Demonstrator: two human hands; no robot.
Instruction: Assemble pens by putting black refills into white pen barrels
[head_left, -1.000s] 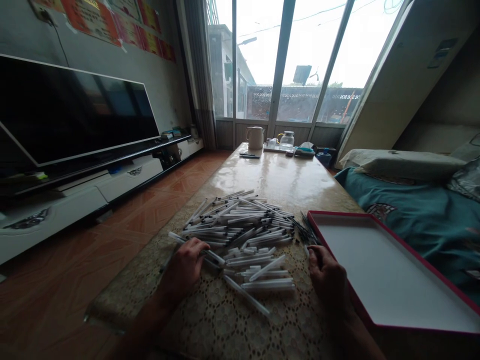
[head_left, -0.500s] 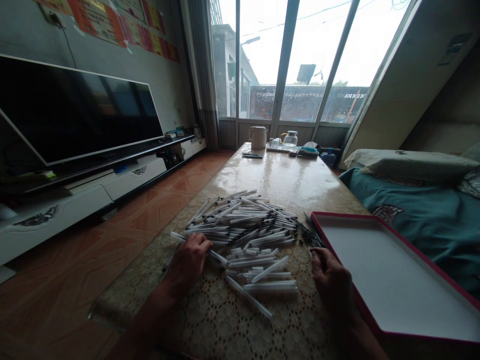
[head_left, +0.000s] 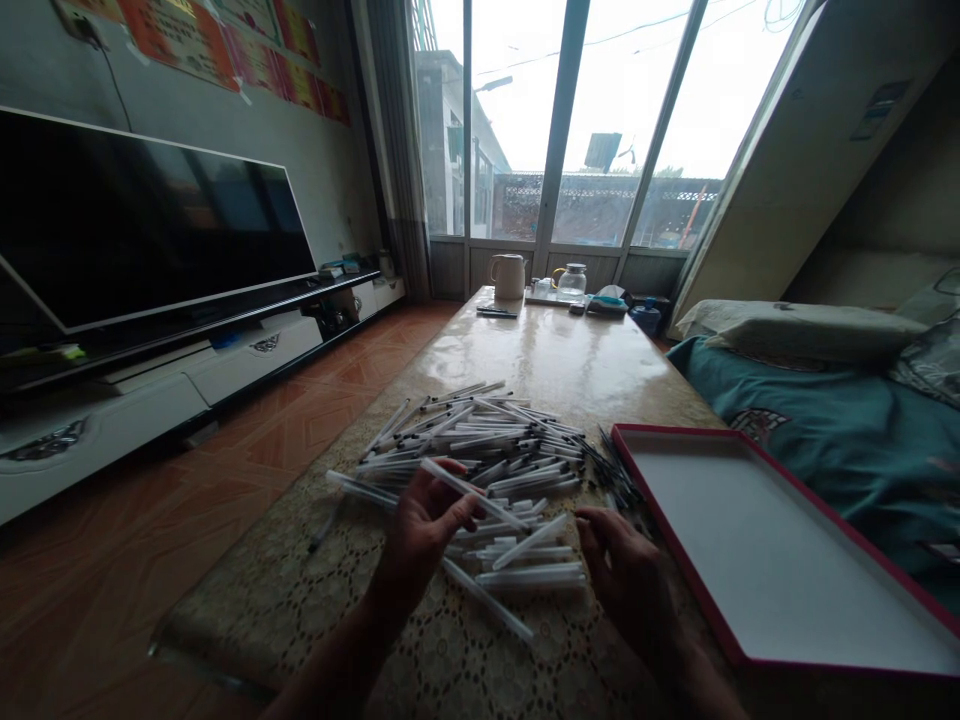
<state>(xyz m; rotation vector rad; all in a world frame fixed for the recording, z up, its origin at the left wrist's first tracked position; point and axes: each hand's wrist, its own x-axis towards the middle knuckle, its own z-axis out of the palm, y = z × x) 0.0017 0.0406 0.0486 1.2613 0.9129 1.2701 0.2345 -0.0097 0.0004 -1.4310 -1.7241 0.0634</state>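
Observation:
My left hand pinches a translucent white pen barrel between thumb and fingers, tilted above the pile. On the table lies a heap of pens with dark ends, and nearer me are loose clear barrels. My right hand hovers at the right side of these barrels, thumb and index finger pressed together. Whatever its fingertips hold is too small or hidden to make out. Close beyond it lie thin black refill-like sticks, along the edge of the box lid.
A shallow white tray-like lid with a pink rim is at the right of the table. At the far end stand a kettle, a glass jug and a tissue pack. A sofa flanks the table's right side.
My left hand has lifted a pen barrel from the left of the pile and moved right with it. My right hand has moved left, away from the black sticks towards the barrels.

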